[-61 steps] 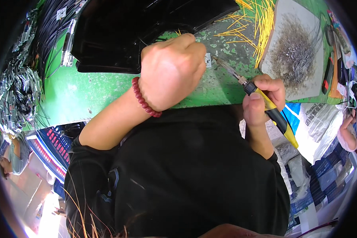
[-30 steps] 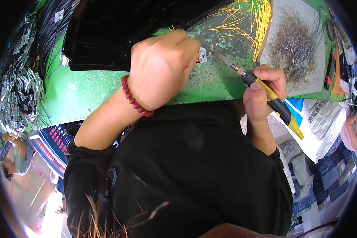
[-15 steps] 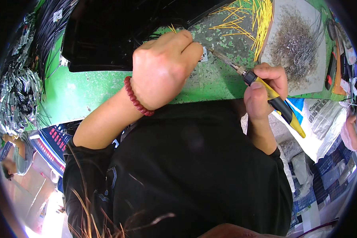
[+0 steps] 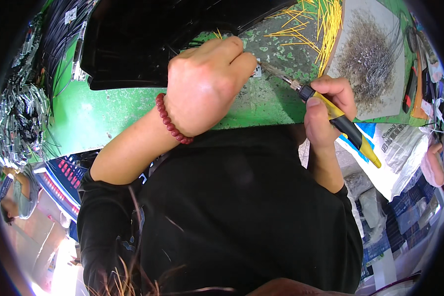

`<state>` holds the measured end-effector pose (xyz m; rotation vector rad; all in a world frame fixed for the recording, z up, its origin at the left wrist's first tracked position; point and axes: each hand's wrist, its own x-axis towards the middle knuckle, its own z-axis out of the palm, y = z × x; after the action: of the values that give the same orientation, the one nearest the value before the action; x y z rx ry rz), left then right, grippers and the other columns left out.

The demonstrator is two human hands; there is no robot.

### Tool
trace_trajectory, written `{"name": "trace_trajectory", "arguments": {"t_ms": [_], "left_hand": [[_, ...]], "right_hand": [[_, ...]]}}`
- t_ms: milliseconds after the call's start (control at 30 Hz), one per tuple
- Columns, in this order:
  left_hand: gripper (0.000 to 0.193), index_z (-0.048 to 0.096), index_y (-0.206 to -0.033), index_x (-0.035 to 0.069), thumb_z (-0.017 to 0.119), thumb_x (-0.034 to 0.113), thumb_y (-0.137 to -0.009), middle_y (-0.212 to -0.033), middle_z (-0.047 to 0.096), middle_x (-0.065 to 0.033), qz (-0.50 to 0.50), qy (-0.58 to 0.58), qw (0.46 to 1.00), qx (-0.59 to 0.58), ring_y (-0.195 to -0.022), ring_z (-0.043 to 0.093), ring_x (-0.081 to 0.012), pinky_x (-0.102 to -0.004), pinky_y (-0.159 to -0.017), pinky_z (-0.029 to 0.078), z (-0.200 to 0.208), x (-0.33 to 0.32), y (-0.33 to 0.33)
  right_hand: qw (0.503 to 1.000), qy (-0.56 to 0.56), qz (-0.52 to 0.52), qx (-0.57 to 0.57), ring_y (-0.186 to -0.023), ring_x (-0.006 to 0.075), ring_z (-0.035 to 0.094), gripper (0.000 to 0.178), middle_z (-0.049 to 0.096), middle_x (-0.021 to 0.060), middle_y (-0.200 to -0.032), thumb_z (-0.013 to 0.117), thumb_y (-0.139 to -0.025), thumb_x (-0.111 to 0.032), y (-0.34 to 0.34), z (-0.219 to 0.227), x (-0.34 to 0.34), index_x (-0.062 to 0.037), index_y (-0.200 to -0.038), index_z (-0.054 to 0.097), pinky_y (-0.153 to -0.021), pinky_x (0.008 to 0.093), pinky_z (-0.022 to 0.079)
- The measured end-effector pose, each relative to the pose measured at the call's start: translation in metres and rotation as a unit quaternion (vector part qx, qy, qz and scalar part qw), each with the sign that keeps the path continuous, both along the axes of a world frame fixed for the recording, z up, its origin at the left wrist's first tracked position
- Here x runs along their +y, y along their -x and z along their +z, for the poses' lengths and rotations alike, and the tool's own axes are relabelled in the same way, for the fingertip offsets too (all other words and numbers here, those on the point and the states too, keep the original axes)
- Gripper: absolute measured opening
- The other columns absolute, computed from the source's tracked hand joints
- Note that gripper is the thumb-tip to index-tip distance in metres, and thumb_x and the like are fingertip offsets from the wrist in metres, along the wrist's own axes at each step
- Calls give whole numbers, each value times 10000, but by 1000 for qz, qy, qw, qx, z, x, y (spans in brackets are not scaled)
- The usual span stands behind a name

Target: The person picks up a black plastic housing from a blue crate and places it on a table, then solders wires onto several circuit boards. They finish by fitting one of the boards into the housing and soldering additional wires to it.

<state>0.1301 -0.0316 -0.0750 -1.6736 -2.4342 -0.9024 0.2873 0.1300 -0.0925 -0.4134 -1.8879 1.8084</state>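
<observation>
My right hand [image 4: 329,109] grips a yellow and black soldering iron [image 4: 341,121], thumb and fingers wrapped round its handle. The iron slants to the upper left, and its tip is at a small white circuit board [image 4: 257,72] on the worktop. Whether the tip touches the board cannot be made out. My left hand [image 4: 209,81], with a red bead bracelet [image 4: 168,120] at the wrist, is closed beside the board, back of the hand upward. Its fingertips and whatever they pinch are hidden. Yellow wire ends [image 4: 218,33] show just beyond the knuckles.
A large black tray [image 4: 128,49] stands behind my left hand on the green worktop [image 4: 108,111]. Loose yellow wires [image 4: 330,29] lie at the back, beside a pale board with dark solder debris [image 4: 364,52]. Bundled parts [image 4: 22,126] and black wires are at left; pliers-like tools [image 4: 418,96] at right.
The view has shifted slightly. The soldering iron has moved a little left relative to the worktop, bringing its tip nearer the circuit board. My left hand keeps its pose.
</observation>
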Motion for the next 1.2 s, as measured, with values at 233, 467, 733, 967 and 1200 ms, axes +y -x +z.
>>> {"name": "trace_trajectory", "arguments": {"t_ms": [233, 467, 733, 967, 1200], "left_hand": [[104, 640, -759, 62, 709, 20, -694, -744, 580, -53, -3, 6, 1000, -5, -638, 603, -229, -311, -529, 485, 0, 0, 0], [105, 641, -760, 68, 710, 24, -695, -742, 583, -50, 2, 2, 1000, 2, -640, 606, -228, -310, -530, 487, 1, 1, 0], [112, 595, -669, 73, 681, 4, -687, -665, 571, -44, 49, 26, 998, -40, -539, 573, -220, -305, -471, 444, 7, 9, -4], [119, 564, -649, 57, 661, -4, -679, -617, 549, -48, 75, 31, 993, -81, -527, 559, -230, -315, -458, 429, 2, 15, -6], [108, 539, -639, 67, 628, 11, -661, -636, 542, -66, 73, -7, 995, -71, -519, 585, -270, -353, -435, 485, -4, 15, -11]], "right_hand": [[997, 46, -29, 59, -654, 54, 410, 211, 506, 2, -751, 670, -805, -115, 0, -5, -2, -13, -921, 526, -595, 216, 313], [995, 0, -48, 91, -663, 60, 410, 278, 505, 11, -765, 692, -827, -161, -1, -7, -1, -14, -977, 509, -602, 216, 317], [998, -40, -1, 51, -728, 80, 470, 322, 550, 78, -926, 704, -818, -51, -3, 5, -6, -13, -1058, 493, -655, 215, 386], [996, -80, 22, 40, -627, 94, 485, 296, 577, 102, -830, 714, -765, -58, -15, 4, 1, 8, -979, 521, -560, 226, 389], [993, -111, 5, 33, -589, 95, 494, 261, 579, 90, -742, 701, -722, -28, -11, 4, -1, 13, -926, 543, -530, 228, 390]]}}
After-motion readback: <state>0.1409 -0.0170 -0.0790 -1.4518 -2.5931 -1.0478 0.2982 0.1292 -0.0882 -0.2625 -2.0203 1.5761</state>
